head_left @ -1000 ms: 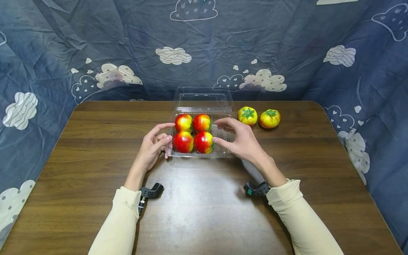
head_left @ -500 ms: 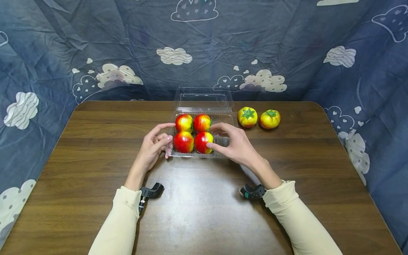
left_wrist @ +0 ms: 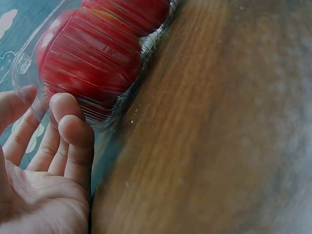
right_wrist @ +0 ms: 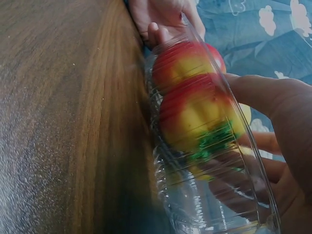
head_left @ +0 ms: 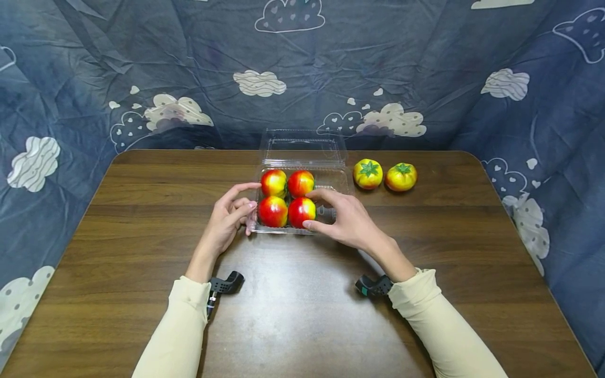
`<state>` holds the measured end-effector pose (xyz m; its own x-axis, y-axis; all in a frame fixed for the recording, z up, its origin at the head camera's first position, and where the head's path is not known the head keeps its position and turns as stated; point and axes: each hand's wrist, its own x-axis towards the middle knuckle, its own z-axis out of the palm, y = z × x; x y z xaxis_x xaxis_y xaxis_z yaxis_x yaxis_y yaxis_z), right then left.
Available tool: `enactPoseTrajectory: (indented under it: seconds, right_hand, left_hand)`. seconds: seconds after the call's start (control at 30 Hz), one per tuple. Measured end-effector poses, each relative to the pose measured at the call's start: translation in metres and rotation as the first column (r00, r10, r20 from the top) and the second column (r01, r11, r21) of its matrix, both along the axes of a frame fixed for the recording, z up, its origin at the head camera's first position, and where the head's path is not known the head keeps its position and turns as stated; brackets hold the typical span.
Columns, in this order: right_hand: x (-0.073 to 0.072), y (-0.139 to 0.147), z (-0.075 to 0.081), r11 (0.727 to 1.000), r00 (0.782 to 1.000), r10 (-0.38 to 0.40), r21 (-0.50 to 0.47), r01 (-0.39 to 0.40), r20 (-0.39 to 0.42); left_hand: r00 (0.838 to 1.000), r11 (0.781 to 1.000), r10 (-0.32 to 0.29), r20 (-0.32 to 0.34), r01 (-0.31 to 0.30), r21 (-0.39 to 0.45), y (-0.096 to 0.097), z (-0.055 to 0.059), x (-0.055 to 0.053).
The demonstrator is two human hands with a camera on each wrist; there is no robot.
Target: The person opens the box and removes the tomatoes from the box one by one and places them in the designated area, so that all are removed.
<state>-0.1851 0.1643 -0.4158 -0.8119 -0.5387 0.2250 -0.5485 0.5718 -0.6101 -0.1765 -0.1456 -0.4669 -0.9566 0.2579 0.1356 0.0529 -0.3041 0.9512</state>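
A clear plastic clamshell container [head_left: 331, 229] lies near the far edge with its lid [head_left: 302, 147] raised at the back. Several red-and-yellow fruits sit in it on their sides, in two rows. My left hand [head_left: 224, 223] holds the container's left edge, thumb at the rim and other fingertips below it. With thumb and fingers, my right hand [head_left: 352, 220] grips the front right fruit [head_left: 301, 211] inside the container. In the right wrist view, that fruit's green leafy top [right_wrist: 214, 141] shows through the clear wall, facing right along the container.
Two similar yellow fruits, one nearer [head_left: 367, 174] and one farther right [head_left: 400, 177], stand right of the container, green tops up. A brown wooden table [head_left: 293, 315] lies beneath everything. Behind it hangs a blue cloud-patterned cloth [head_left: 198, 52].
My right hand has moved left and slightly toward me, and its thumb and fingers have come round the front right fruit. The left hand stays at the container's edge.
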Motion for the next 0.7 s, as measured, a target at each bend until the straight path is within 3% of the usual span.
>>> enactPoseTrajectory:
  seconds: [0.4,0.7]
  right_hand:
    - [0.0025,-0.0005,-0.0011,0.997,1.0,-0.027,0.068,0.026,0.015]
    - [0.0021,-0.0028,-0.0041,0.998,0.998,-0.06,0.011,0.06,0.025]
  left_hand:
    - [1.0,1.0,0.002,0.001,-0.002,0.002,0.0002,-0.0015,-0.0005]
    - [1.0,1.0,0.004,0.005,-0.004,-0.008,-0.0008,-0.0021,-0.0004]
